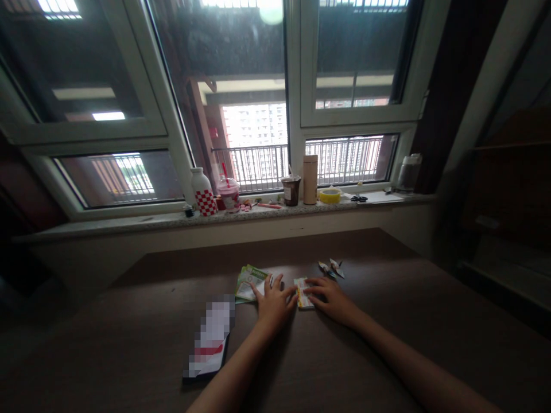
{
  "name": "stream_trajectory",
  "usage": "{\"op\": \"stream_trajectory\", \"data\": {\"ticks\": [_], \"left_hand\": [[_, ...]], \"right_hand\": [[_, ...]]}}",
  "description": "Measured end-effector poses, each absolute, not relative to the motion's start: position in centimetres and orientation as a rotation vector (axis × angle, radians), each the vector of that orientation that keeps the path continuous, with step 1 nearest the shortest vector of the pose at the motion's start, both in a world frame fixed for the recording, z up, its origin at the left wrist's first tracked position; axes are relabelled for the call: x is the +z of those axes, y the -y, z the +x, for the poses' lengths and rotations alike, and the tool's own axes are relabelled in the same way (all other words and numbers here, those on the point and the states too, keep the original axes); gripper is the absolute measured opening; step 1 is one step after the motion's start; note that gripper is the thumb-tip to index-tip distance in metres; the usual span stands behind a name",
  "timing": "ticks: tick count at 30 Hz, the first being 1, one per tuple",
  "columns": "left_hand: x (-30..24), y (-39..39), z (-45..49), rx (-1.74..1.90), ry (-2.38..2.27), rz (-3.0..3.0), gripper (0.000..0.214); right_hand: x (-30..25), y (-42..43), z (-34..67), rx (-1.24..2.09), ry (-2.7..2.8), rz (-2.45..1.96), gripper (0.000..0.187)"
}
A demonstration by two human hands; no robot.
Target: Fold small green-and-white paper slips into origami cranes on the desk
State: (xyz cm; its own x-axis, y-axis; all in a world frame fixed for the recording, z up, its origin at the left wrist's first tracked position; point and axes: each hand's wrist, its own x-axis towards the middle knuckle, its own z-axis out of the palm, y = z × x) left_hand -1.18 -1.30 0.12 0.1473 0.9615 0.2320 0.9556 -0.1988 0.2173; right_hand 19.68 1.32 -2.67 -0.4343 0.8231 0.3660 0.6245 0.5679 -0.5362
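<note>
My left hand (275,299) is over the brown table, its fingers spread. Its thumb and part of the palm lie across a small pile of green and white printed papers (249,281), and its other fingertips come close to a small white, yellow and orange printed paper (305,299). On the right edge of that paper rest the stretched-out fingers of my right hand (330,297). Just beyond the right hand are two small folded paper pieces (336,268), pointed in shape. Whether the left fingertips touch the orange-edged paper, I cannot tell.
A dark-edged flat object (215,332), partly pixelated, lies left of my left forearm. Along the windowsill (172,223) stand a checkered bottle (203,192), a pink drink cup (229,195), a dark drink cup (291,190), a tan flask (310,179), yellow tape (329,197) and scissors (359,199).
</note>
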Motion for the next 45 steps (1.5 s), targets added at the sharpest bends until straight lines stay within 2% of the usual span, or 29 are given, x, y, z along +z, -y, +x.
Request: {"op": "stream_trajectory", "data": {"ticks": [15,25,34,45], "left_hand": [[0.7,0.9,-1.5,0.412,-1.995,2.295,0.040],[1.2,1.1,-1.5,0.330,-2.023,2.281,0.043],[1.6,1.2,-1.4,0.316,-2.032,2.272,0.045],[1.4,1.0,-1.6,0.349,-2.013,2.275,0.044]], "right_hand": [[-2.0,-1.0,19.7,0.421,2.219,-1.171,0.030],[-3.2,-2.6,19.8,0.559,2.105,-1.164,0.022],[-2.5,-2.9,19.1,0.465,2.099,-1.240,0.018],[-2.9,-2.6,20.3,0.601,2.131,-1.177,0.029]]}}
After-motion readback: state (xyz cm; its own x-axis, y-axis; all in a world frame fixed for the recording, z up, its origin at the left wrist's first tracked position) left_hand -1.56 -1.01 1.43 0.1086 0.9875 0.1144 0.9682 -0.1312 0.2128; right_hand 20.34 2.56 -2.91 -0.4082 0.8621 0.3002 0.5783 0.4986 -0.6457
